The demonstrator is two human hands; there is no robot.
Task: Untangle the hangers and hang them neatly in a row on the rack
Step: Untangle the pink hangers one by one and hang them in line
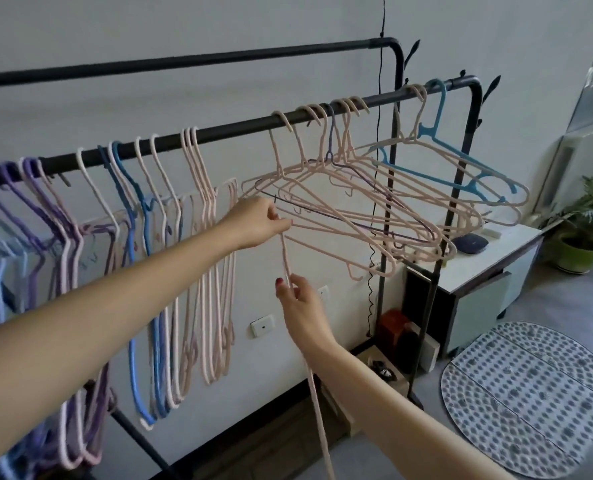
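Untangling is under way: the left hand (253, 221) pinches the pink tangle (350, 202) hanging skewed from the rack bar (236, 129), while the right hand (300, 299) grips what seems one pink hanger (286, 252) dangling below it. Next it needs working free, then hooking beside the tidy row (149, 237).

No readable text, label or number shows anywhere.

Rack: black metal rail (239, 129) — matt, smooth tube.
Hangers: thin pink hangers (340, 202), plastic-coated, dull sheen; a light-blue moulded plastic hanger (461, 161), slightly glossier.
Wall: pale painted wall (218, 26) — flat, matt.
Cabinet: white laminate cabinet (489, 268), smooth top.
Mat: grey oval mat (530, 396), knobbly, studded surface.
Pot: green plant pot (580, 252), glossy glaze.
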